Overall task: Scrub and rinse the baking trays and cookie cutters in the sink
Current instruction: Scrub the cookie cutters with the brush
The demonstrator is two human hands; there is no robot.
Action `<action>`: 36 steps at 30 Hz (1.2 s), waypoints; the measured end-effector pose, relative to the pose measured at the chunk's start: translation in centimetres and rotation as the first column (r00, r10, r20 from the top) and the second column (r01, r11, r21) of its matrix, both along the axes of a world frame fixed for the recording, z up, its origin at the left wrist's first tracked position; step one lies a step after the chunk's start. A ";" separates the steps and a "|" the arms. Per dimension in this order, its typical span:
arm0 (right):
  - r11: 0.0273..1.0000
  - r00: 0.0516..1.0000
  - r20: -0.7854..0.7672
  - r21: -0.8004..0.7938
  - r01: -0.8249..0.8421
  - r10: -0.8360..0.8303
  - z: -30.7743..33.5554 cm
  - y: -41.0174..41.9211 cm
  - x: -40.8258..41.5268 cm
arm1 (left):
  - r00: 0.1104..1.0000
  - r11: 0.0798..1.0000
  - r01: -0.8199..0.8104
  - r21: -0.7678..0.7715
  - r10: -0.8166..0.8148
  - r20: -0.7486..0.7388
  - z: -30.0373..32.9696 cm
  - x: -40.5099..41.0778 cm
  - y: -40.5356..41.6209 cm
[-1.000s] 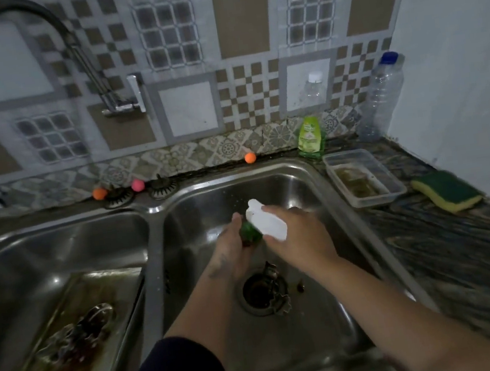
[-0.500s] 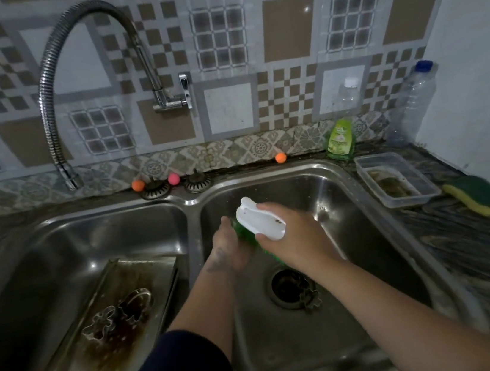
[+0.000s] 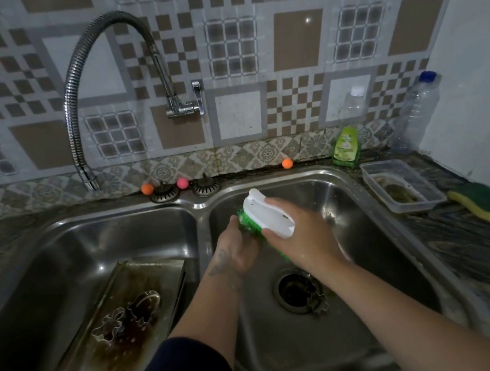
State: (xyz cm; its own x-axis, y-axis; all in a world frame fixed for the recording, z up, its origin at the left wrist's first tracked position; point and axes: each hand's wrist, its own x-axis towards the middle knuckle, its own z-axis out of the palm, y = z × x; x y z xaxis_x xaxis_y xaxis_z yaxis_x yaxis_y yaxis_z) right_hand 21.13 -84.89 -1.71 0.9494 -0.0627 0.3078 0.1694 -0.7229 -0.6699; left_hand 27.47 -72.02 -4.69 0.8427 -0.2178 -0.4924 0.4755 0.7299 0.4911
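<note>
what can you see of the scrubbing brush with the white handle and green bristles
The scrubbing brush with a white plastic handle and green bristles is held above the right sink basin, tilted, bristles facing down and left. The right hand grips its handle from above; the left hand is against the bristles, and whether it holds something there cannot be told. The handle looks smooth and rounded.

Left basin: lower half taken by a stained baking tray carrying two cookie cutters; bare steel open toward the upper left. Right basin: both hands and a scrub brush fill the centre; one cutter lies at the drain's edge; floor below is open. Tap spout hangs over the left basin's back rim. Right counter: soap bottle, plastic tub, sponge, bottle crowd the corner.
</note>
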 end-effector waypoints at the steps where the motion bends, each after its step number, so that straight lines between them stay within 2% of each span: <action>1: 1.000 1.000 -0.010 -0.015 0.006 -0.006 -0.3 0.1 -0.2 | 1.000 1.000 0.007 0.016 -0.007 0.003 0.1 -0.1 0.1; 3: 0.998 0.997 -0.034 -0.008 0.066 -0.066 -0.4 -0.3 0.1 | 0.998 0.999 0.012 0.042 -0.015 0.068 -0.3 -0.3 0.0; 4: 0.996 0.996 -0.032 0.018 0.086 -0.086 -0.2 -0.6 0.3 | 0.994 0.990 -0.007 0.144 -0.009 0.106 -1.0 -0.1 -0.1; 5: 0.995 0.996 -0.020 0.049 0.085 -0.084 0.1 -0.9 0.4 | 0.987 0.949 -0.029 0.313 -0.022 0.159 -1.6 -0.1 -0.1; 6: 0.996 0.998 -0.008 0.071 0.062 -0.062 0.3 -1.1 0.4 | 0.974 0.859 -0.060 0.508 -0.060 0.218 -2.2 -0.2 0.1; 7: 0.997 1.000 -0.003 0.075 0.025 -0.025 0.5 -1.3 0.4 | 0.948 0.708 -0.102 0.699 -0.143 0.284 -2.6 -0.4 0.3; 8: 0.999 1.000 -0.022 0.047 -0.011 0.013 0.6 -1.4 0.4 | 0.911 0.549 -0.166 0.819 -0.231 0.340 -2.9 -0.6 0.6; 9: 0.999 0.998 -0.058 -0.006 -0.033 0.032 0.6 -1.6 0.4 | 0.878 0.438 -0.212 0.874 -0.307 0.367 -3.1 -0.7 0.8; 10: 0.998 0.995 -0.093 -0.058 -0.027 0.021 0.7 -1.8 0.6 | 0.850 0.372 -0.241 0.896 -0.364 0.380 -3.0 -0.9 1.0; 13: 0.989 0.994 -0.075 -0.125 0.073 -0.083 1.0 -2.7 1.2 | 0.781 0.240 -0.349 0.906 -0.461 0.423 -2.6 -1.0 1.4; 16: 0.989 1.000 -0.023 -0.149 -0.006 0.003 1.0 -2.4 0.9 | 0.739 0.107 -0.386 0.916 -0.559 0.377 -1.7 -1.2 1.4; 18: 0.974 0.998 -0.045 -0.221 -0.051 0.043 0.5 -2.1 0.7 | 0.731 0.068 -0.383 0.921 -0.587 0.347 -1.4 -1.0 1.6; 19: 0.971 1.000 -0.030 -0.239 -0.017 0.011 0.4 -2.1 0.9 | 0.735 0.044 -0.384 0.922 -0.590 0.334 -1.2 -1.0 1.8; 22: 0.987 0.998 0.018 -0.147 0.069 -0.067 0.3 -1.9 1.3 | 0.750 -0.043 -0.410 0.911 -0.585 0.310 -1.0 -1.1 2.7; 25: 0.989 0.998 -0.055 -0.137 -0.051 0.043 0.3 -0.5 1.2 | 0.759 -0.080 -0.425 0.901 -0.574 0.308 -0.7 -1.3 4.0; 27: 0.984 0.999 -0.040 -0.174 -0.025 0.018 0.5 0.7 1.5 | 0.780 -0.080 -0.418 0.905 -0.542 0.312 -0.8 -1.6 5.0; 29: 0.996 1.000 0.002 -0.090 0.009 -0.009 0.8 2.2 1.7 | 0.801 -0.052 -0.419 0.907 -0.491 0.342 -0.7 -1.8 6.5; 31: 0.996 0.996 0.009 -0.020 -0.091 0.092 1.1 4.3 1.6 | 0.816 -0.011 -0.412 0.911 -0.449 0.364 -0.8 -2.2 8.2; 33: 0.980 0.980 -0.007 -0.040 -0.197 0.197 0.9 6.5 1.3 | 0.832 0.014 -0.404 0.915 -0.409 0.374 -0.8 -2.6 10.3; 36: 0.983 0.987 -0.041 -0.092 -0.159 0.156 0.7 8.9 1.6 | 0.853 0.022 -0.397 0.917 -0.360 0.378 -1.0 -3.2 13.6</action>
State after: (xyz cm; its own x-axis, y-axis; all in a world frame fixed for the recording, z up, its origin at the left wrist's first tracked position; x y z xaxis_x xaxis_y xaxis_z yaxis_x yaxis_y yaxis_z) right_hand 22.77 -76.00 -1.04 0.9549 0.1164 0.2732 0.2650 -0.7491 -0.6071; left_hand 24.29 -58.45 -5.69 0.9720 0.1513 0.1798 -0.0505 -0.6128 0.7886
